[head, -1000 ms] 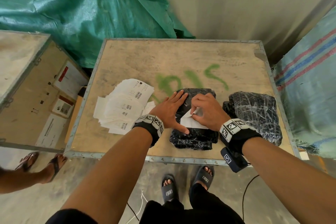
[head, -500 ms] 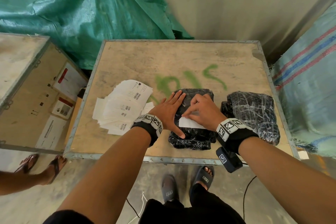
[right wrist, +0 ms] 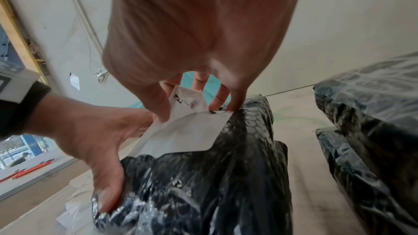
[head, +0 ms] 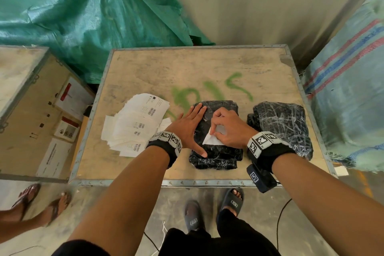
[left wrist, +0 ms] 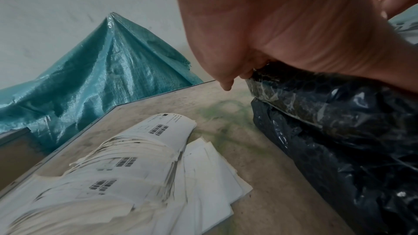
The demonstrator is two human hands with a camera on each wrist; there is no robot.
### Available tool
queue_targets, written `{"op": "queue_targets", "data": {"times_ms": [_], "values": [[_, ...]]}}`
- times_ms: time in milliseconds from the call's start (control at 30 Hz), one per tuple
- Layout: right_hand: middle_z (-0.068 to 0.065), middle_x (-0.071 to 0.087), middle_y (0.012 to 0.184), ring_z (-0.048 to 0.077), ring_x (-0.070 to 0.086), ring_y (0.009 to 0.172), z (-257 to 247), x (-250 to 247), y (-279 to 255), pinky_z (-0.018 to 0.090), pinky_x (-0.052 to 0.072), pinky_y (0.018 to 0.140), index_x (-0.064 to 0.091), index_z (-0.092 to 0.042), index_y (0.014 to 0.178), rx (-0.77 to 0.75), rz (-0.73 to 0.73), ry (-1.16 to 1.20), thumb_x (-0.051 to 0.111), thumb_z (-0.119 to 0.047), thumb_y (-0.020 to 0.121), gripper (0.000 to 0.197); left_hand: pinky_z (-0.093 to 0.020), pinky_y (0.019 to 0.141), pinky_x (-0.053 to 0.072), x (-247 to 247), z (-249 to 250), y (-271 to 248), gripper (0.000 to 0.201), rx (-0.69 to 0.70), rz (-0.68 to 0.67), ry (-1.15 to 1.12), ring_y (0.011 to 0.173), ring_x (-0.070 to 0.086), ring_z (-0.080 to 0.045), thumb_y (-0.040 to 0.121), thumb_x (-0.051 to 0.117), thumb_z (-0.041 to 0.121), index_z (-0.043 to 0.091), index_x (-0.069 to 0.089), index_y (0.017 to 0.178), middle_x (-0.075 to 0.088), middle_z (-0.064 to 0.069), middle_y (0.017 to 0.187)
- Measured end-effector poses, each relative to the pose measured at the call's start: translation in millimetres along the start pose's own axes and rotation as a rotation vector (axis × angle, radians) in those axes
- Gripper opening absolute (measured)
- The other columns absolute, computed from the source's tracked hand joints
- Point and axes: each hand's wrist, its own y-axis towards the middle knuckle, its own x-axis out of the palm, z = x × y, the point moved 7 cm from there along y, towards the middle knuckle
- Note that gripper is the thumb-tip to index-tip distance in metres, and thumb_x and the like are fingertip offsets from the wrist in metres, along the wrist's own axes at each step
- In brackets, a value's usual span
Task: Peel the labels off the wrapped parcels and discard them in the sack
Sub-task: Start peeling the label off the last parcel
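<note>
Head view: high above, looking steeply down on the surface (head: 207, 64), feet visible at 6 o'clock, tarp (head: 83, 16) at 11 o'clock. Left wrist view: close under the left hand (left wrist: 282, 24), low over the surface, facing the tarp, label pile (left wrist: 126, 176) at 7 o'clock. Right wrist view: close under the right hand (right wrist: 199, 33), facing the wall. Shared by all three: the black parcel (head: 216, 158), the surface.
</note>
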Motion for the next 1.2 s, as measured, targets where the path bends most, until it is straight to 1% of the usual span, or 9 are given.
{"op": "queue_targets", "data": {"times_ms": [133,267,333,433,533,733,1000,1100,1200], "values": [[-0.003,0.049,0.109,0.014,0.044,0.098,-1,-5,-1,0.026,0.026,0.093,0.070,-0.025,0.079,0.016,0.005,0.031,0.065,-0.016,0.082,0.011,-0.060,0.122,0.008,1,-1,-1,0.161,-0.001,0.001,-0.016,0.152,-0.019,-0.018,0.043,0.074,0.088,0.027,-0.024,0.155,-0.026,0.008,0.163],[-0.004,0.050,0.108,0.017,0.048,0.100,2,-6,-1,0.035,0.038,0.098,0.069,-0.020,0.076,0.061,-0.004,0.057,0.067,-0.018,0.080,0.006,-0.062,0.121,0.008,1,-1,-1,0.161,-0.003,-0.006,-0.020,0.152,-0.019,-0.018,0.042,0.074,0.088,0.028,-0.024,0.155,-0.026,0.007,0.164],[-0.005,0.050,0.105,0.015,0.049,0.099,4,-5,-1,0.038,0.040,0.099,0.066,-0.020,0.073,0.084,0.015,0.077,0.071,-0.025,0.080,0.010,-0.062,0.121,0.009,1,-1,-1,0.161,-0.004,-0.007,-0.015,0.152,-0.019,-0.018,0.043,0.074,0.088,0.028,-0.024,0.155,-0.026,0.007,0.164],[-0.008,0.049,0.103,0.012,0.048,0.098,7,-1,0,0.029,0.042,0.088,0.059,-0.026,0.067,0.129,0.034,0.046,0.079,-0.053,0.073,0.034,-0.062,0.121,0.008,2,-2,0,0.161,-0.014,-0.018,-0.006,0.152,-0.019,-0.019,0.043,0.073,0.089,0.028,-0.025,0.154,-0.027,0.007,0.163],[-0.007,0.050,0.103,0.012,0.049,0.100,9,-1,1,0.029,0.042,0.088,0.056,-0.026,0.064,0.127,0.072,0.057,0.082,-0.045,0.074,0.034,-0.062,0.121,0.008,3,-3,-1,0.162,-0.024,-0.019,-0.003,0.152,-0.018,-0.020,0.041,0.072,0.090,0.028,-0.025,0.154,-0.027,0.006,0.163],[-0.005,0.052,0.107,0.008,0.053,0.096,12,-7,-2,0.025,0.041,0.085,0.059,-0.021,0.069,0.118,0.028,0.116,0.084,-0.029,0.074,0.026,-0.061,0.122,0.008,1,-2,-1,0.162,-0.024,-0.021,0.002,0.153,-0.016,-0.021,0.041,0.072,0.090,0.027,-0.025,0.155,-0.027,0.006,0.163],[-0.010,0.048,0.109,0.011,0.053,0.099,10,-7,-9,0.039,0.048,0.092,0.058,-0.027,0.084,0.047,0.057,0.041,0.075,-0.028,0.082,0.018,-0.059,0.122,0.002,-7,10,0,0.163,-0.026,-0.026,0.073,0.152,-0.020,-0.021,0.042,0.067,0.094,0.018,-0.021,0.156,-0.026,-0.001,0.164],[-0.008,0.044,0.125,0.014,0.052,0.113,7,-6,-15,0.040,0.048,0.095,0.061,-0.031,0.096,-0.002,0.083,0.000,0.073,-0.030,0.085,0.016,-0.048,0.123,-0.003,-16,25,2,0.158,-0.002,0.048,0.033,0.151,-0.022,-0.024,0.048,0.066,0.093,0.010,-0.013,0.158,-0.028,-0.006,0.163],[-0.004,0.037,0.145,0.017,0.047,0.128,10,-8,-17,0.038,0.044,0.103,0.066,-0.035,0.107,0.026,0.100,-0.005,0.074,-0.030,0.086,0.023,-0.041,0.124,-0.002,-14,35,3,0.150,0.036,0.086,-0.033,0.152,-0.019,-0.023,0.056,0.076,0.080,0.010,-0.010,0.159,-0.023,-0.007,0.164]]}}
